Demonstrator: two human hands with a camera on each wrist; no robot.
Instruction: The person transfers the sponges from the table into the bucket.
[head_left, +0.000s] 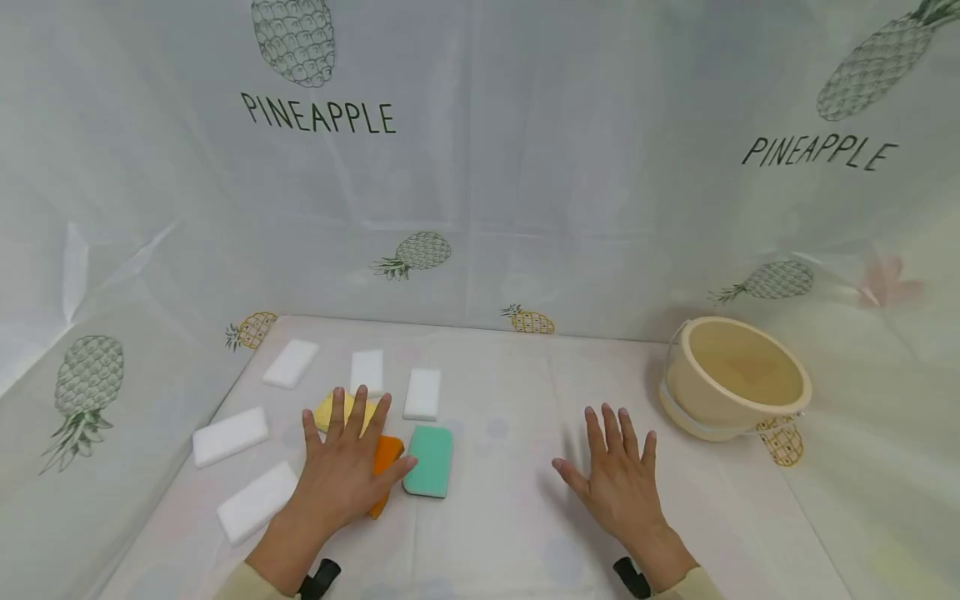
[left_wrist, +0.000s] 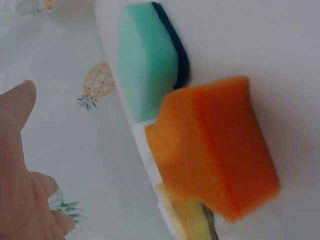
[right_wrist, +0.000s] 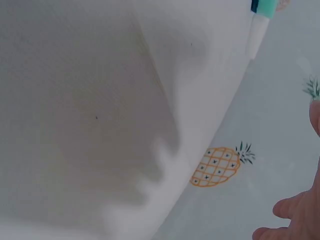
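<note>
My left hand (head_left: 343, 475) hovers with spread fingers over a group of sponges and holds nothing. Beneath it lies an orange sponge (left_wrist: 215, 150), partly covered by the hand in the head view. Beside the thumb is a teal sponge (head_left: 430, 461) with a dark scouring layer, seen edge-on in the left wrist view. A yellow sponge (head_left: 324, 412) shows behind the left fingers, mostly hidden. My right hand (head_left: 621, 487) is also held above the table with fingers apart, its shadow falling on the cloth below. Nothing is in it.
Several white sponge blocks lie around the left hand, among them one at the back (head_left: 291, 364) and one near the front (head_left: 257, 502). A cream bucket (head_left: 686, 396) with a wire handle stands at the back right. Pineapple-print sheeting (head_left: 562, 183) walls the table.
</note>
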